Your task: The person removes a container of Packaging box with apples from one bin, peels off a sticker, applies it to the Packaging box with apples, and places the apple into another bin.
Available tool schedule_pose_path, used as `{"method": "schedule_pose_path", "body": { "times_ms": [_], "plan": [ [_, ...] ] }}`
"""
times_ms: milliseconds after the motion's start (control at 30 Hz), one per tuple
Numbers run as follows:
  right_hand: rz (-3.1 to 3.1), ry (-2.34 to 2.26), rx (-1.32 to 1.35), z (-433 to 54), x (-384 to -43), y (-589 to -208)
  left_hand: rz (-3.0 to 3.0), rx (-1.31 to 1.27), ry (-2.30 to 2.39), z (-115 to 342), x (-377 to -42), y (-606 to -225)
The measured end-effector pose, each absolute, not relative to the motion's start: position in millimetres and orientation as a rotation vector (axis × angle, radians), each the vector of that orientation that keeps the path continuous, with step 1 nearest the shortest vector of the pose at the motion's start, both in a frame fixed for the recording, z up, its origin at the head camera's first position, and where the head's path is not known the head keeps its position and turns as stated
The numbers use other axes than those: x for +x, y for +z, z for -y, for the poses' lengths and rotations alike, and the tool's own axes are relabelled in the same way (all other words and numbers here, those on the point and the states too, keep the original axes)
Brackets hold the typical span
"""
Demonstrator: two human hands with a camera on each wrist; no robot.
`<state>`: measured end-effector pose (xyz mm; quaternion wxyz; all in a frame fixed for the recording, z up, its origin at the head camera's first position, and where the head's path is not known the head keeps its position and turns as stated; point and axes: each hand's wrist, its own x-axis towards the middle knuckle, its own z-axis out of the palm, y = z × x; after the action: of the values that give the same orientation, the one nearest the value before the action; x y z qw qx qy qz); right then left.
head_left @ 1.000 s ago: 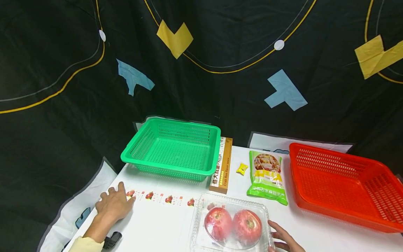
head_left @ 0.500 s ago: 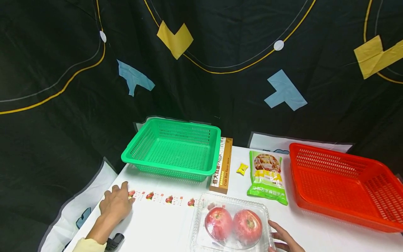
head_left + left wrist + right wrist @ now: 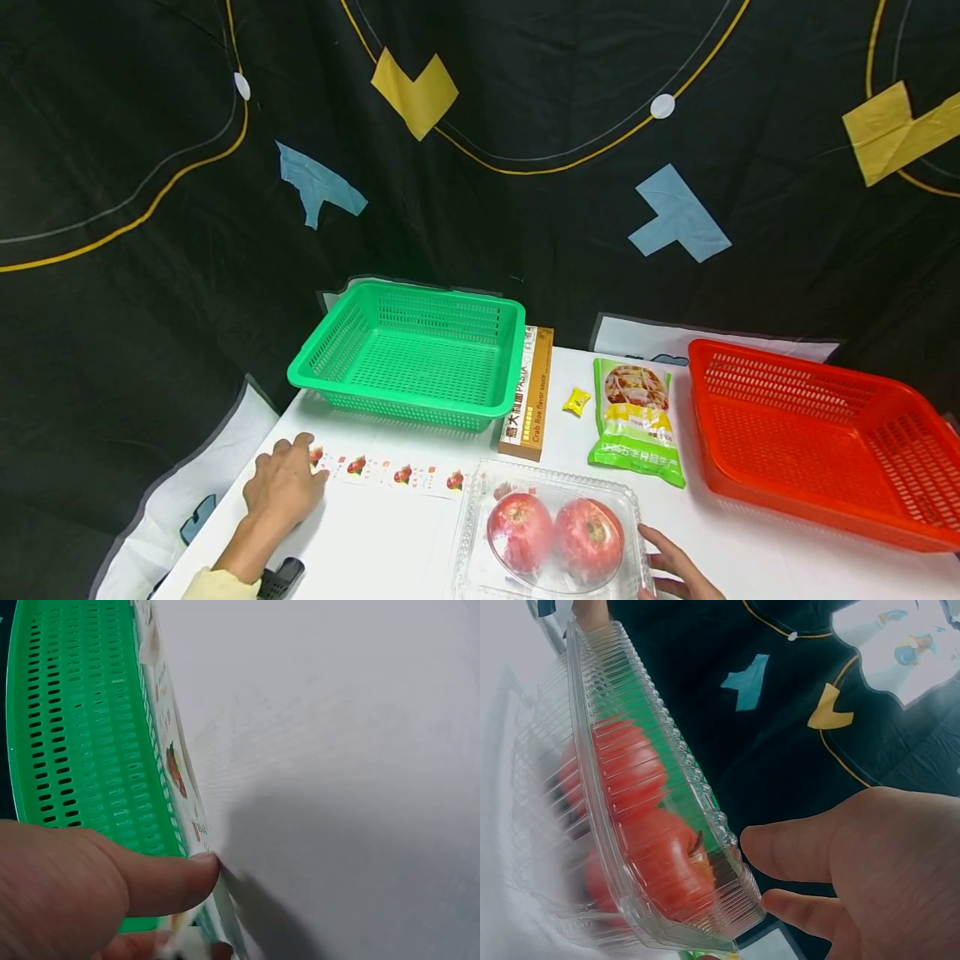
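L hand [image 3: 281,483] pinches L end of a printed strip [image 3: 402,475], thumb on near face, fingertips on the far side; strip runs R along white table [image 3: 375,542] to the clear container. R hand [image 3: 678,571] isn't clenched: fingers loose, tips against R side of clear container [image 3: 551,477]. Container's at front ctr of table, lid shut, w/ 2 red fruits [image 3: 520,535] side by side in it; a fruit print shows thru its far L corner.

L wrist: pale sleeve [image 3: 221,585] + blk device [image 3: 281,575]. Behind strip: green basket [image 3: 401,398], R side overlapping pasta box [image 3: 536,400] in view. R of box: small yellow pkt [image 3: 577,402], then green bag [image 3: 636,417], printed side up. Far R: red basket [image 3: 817,512], just beside bag. Bkgd: blk cloth [image 3: 487,225] w/ yellow + blue tape pcs.
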<state>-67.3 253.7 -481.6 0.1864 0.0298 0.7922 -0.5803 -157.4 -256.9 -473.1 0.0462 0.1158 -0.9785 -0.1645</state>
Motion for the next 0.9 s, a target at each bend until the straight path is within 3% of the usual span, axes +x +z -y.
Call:
{"method": "schedule_pose_path", "body": {
  "times_ms": [467,900],
  "plan": [
    [-2.295,-1.613,0.126,-254,-67,-485,2.707,0.173,-0.805,245,-160,-458],
    [-2.321,-1.563,0.146,-257,-68,-482,2.463,0.019,-0.938,217,-155,-422]
  ]
}}
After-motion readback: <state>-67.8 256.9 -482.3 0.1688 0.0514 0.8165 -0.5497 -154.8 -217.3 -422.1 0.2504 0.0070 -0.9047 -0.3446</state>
